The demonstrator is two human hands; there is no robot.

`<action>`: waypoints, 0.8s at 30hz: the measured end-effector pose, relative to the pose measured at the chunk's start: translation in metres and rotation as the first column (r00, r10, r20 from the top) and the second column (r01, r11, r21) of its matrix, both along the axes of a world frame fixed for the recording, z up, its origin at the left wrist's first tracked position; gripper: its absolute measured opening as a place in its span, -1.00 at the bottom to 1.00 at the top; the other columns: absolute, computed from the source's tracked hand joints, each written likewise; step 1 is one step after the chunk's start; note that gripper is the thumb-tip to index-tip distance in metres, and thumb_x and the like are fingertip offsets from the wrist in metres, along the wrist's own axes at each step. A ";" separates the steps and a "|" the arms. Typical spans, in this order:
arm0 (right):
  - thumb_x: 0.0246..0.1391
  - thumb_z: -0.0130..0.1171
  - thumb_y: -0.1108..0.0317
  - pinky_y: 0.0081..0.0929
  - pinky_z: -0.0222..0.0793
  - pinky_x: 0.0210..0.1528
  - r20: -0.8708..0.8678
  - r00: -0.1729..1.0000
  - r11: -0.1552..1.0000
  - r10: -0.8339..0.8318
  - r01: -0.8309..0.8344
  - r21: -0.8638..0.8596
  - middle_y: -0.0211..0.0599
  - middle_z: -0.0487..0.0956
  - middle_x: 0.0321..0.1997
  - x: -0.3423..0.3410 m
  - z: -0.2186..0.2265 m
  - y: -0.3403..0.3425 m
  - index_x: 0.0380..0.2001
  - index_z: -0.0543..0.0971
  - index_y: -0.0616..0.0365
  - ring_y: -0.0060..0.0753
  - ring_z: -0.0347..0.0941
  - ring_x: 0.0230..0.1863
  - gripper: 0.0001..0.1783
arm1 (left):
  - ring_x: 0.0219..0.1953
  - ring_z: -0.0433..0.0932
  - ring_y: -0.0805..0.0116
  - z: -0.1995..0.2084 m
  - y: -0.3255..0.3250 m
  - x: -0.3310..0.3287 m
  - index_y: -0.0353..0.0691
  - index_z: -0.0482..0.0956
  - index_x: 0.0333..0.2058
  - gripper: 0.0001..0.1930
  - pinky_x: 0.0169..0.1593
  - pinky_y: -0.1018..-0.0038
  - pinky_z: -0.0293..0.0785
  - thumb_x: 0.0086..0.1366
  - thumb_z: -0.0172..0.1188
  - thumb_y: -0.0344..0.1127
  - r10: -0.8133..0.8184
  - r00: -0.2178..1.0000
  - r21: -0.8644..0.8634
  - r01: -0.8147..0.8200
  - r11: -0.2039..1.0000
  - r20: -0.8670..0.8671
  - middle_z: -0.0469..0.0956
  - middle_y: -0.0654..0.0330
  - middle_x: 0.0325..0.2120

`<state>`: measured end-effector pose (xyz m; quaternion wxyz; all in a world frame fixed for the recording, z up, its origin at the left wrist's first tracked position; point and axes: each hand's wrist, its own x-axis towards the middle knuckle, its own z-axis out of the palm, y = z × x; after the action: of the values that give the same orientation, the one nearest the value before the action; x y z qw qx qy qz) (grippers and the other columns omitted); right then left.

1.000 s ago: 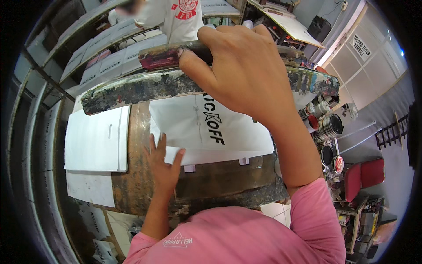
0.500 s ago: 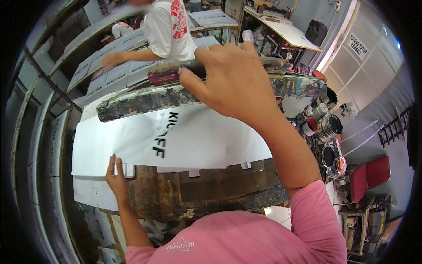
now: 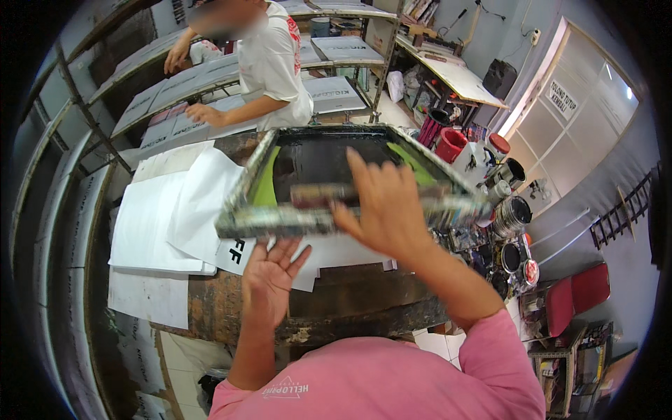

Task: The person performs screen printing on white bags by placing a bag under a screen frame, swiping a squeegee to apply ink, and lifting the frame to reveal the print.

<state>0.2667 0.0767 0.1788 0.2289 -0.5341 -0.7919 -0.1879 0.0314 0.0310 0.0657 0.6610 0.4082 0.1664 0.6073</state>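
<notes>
A screen-printing frame (image 3: pixel 280 222) with a paint-crusted wooden rim sits in front of me, its near edge raised. Dark mesh (image 3: pixel 315 164) fills it, with green strips at both sides. My right hand (image 3: pixel 388 210) is over the near rim, closed around a squeegee (image 3: pixel 311 196) lying along it; motion blurs both. My left hand (image 3: pixel 269 280) is palm up just below the rim, fingers spread; whether it touches the frame I cannot tell. Beside it a printed white sheet (image 3: pixel 234 255) shows black lettering, partly hidden by the frame.
White paper (image 3: pixel 150 231) is stacked on the left of the stained table (image 3: pixel 224 308). Ink tins (image 3: pixel 514 210) and a red bucket (image 3: pixel 451 143) crowd the right. A co-worker (image 3: pixel 273 70) stands beyond the frame, near racks of printed sheets (image 3: pixel 343 49). A red chair (image 3: pixel 584 297) is at right.
The frame has come down from its steeper tilt, and its inner mesh now shows. My right hand came down with it. My left hand left the paper stack and moved right, below the rim.
</notes>
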 end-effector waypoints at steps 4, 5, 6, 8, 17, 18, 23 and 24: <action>0.16 0.31 -0.07 -0.14 0.22 0.00 0.055 0.996 0.957 0.067 -0.048 -0.287 -0.20 0.53 -0.12 0.005 -0.059 -0.052 0.24 0.51 0.27 -0.12 0.40 -0.04 -0.26 | 0.38 0.33 -0.18 -0.024 -0.044 -0.001 -0.36 0.00 0.47 0.20 0.46 -0.08 0.25 0.25 0.07 0.60 0.067 0.971 -0.508 0.062 0.859 0.232 0.36 -0.22 0.30; 0.18 0.30 -0.05 -0.14 0.23 0.02 0.067 0.994 0.934 0.091 -0.062 -0.352 -0.20 0.53 -0.12 0.007 -0.078 -0.057 0.20 0.55 0.22 -0.12 0.41 -0.03 -0.32 | 0.35 0.37 -0.17 -0.051 -0.048 -0.007 -0.36 0.03 0.45 0.18 0.44 -0.06 0.29 0.27 0.02 0.62 0.044 0.988 -0.553 0.045 0.832 0.146 0.37 -0.22 0.28; 0.19 0.29 -0.04 -0.14 0.24 0.03 0.075 0.991 0.906 0.107 -0.066 -0.418 -0.20 0.54 -0.11 0.011 -0.100 -0.059 0.17 0.58 0.17 -0.12 0.41 -0.02 -0.38 | 0.32 0.41 -0.16 -0.075 -0.050 -0.011 -0.37 0.06 0.44 0.17 0.42 -0.04 0.33 0.28 -0.04 0.64 0.006 0.998 -0.597 0.031 0.802 0.059 0.38 -0.22 0.26; 0.21 0.29 -0.02 -0.13 0.25 0.07 0.001 0.991 0.874 0.132 -0.116 -0.471 -0.20 0.55 -0.11 0.016 -0.140 -0.064 0.09 0.63 0.08 -0.10 0.43 0.00 -0.49 | 0.28 0.45 -0.12 -0.115 -0.056 -0.017 -0.39 0.07 0.44 0.15 0.38 0.01 0.39 0.32 -0.14 0.64 -0.071 0.997 -0.651 0.053 0.757 -0.001 0.38 -0.23 0.26; 0.09 0.40 0.05 -0.10 0.54 -0.07 -0.142 0.980 0.830 0.140 -0.194 -0.522 -0.18 0.61 -0.11 0.007 -0.200 -0.045 0.07 0.61 0.10 -0.04 0.53 -0.06 -0.45 | 0.20 0.53 0.02 -0.142 -0.054 -0.014 -0.29 0.20 0.38 -0.02 0.33 0.06 0.45 0.43 -0.24 0.56 -0.049 0.997 -0.757 -0.009 0.653 -0.054 0.50 -0.11 0.16; 0.08 0.41 0.05 -0.09 0.54 -0.06 -0.140 0.978 0.844 0.154 -0.204 -0.496 -0.16 0.60 -0.10 0.006 -0.207 -0.035 0.08 0.60 0.12 -0.03 0.53 -0.06 -0.44 | 0.20 0.53 0.01 -0.146 -0.055 -0.014 -0.30 0.19 0.38 -0.03 0.33 0.05 0.45 0.45 -0.25 0.55 -0.046 0.998 -0.756 -0.010 0.654 -0.053 0.49 -0.11 0.17; 0.03 0.44 0.08 -0.10 0.53 -0.04 -0.081 0.988 0.882 0.134 -0.157 -0.445 -0.17 0.58 -0.11 0.012 -0.220 0.080 0.03 0.58 0.08 -0.04 0.53 -0.04 -0.46 | 0.21 0.53 -0.06 -0.155 -0.063 -0.010 -0.30 0.18 0.39 -0.09 0.32 -0.01 0.46 0.51 -0.32 0.48 0.016 0.998 -0.776 -0.061 0.627 -0.065 0.47 -0.16 0.20; 0.05 0.43 0.08 -0.08 0.54 -0.06 -0.086 0.989 0.894 0.123 -0.148 -0.422 -0.17 0.57 -0.12 0.013 -0.227 0.107 0.02 0.58 0.06 -0.02 0.54 -0.04 -0.48 | 0.22 0.53 -0.07 -0.154 -0.064 -0.010 -0.30 0.18 0.39 -0.10 0.32 -0.03 0.46 0.51 -0.33 0.47 0.029 0.997 -0.783 -0.077 0.617 -0.075 0.47 -0.17 0.21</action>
<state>0.2802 0.1841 -0.0479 0.1413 -0.5197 -0.8423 0.0217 0.0215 -0.0329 -0.0886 0.7497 0.0901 0.4447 0.4817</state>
